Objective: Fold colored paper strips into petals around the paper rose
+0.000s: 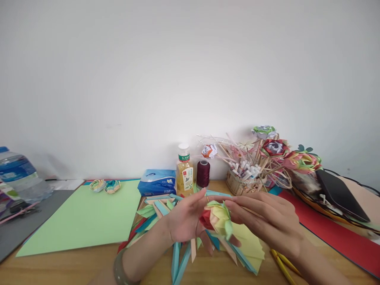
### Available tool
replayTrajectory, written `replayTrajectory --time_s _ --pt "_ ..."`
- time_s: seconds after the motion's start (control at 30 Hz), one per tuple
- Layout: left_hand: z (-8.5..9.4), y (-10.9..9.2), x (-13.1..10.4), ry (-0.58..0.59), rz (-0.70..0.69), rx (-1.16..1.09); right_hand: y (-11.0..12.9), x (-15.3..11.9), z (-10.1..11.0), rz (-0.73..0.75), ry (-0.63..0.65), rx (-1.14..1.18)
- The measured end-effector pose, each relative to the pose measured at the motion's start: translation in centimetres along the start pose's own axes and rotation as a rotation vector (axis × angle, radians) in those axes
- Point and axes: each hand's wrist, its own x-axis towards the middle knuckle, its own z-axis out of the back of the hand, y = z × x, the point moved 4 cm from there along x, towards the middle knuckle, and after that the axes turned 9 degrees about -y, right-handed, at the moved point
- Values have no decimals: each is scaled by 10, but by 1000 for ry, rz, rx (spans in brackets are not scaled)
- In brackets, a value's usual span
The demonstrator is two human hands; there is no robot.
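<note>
Well, the left hand (186, 221), fingers open, and right hand (271, 219), fingers extended, cradle a paper flower (219, 217) (partly red).

Left hand (190, 217): palm turned up, thumb raised, fingers curled beneath the grip. Right hand (267, 217): back showing, fingers extended together, reaching in from the opposite side. Forearms: two, bare, converging on the grip from below.

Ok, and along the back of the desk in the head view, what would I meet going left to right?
Large water bottle → two paper rosettes → blue tissue pack → bottle of yellow drink → maroon thread spool → basket of white rolls → flat black device.
</note>
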Motion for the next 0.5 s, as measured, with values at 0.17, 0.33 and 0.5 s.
replayTrajectory --time_s 0.17,0.33,0.5 --pt "7 -8 -3 -149 -209 25 -5 7 -6 -146 -108 4" --pt "11 -19 -5 -270 -379 77 -20 13 -13 -595 -137 189" --pt "12 -22 -5 -298 -465 139 -24 10 -24 -897 43 499"
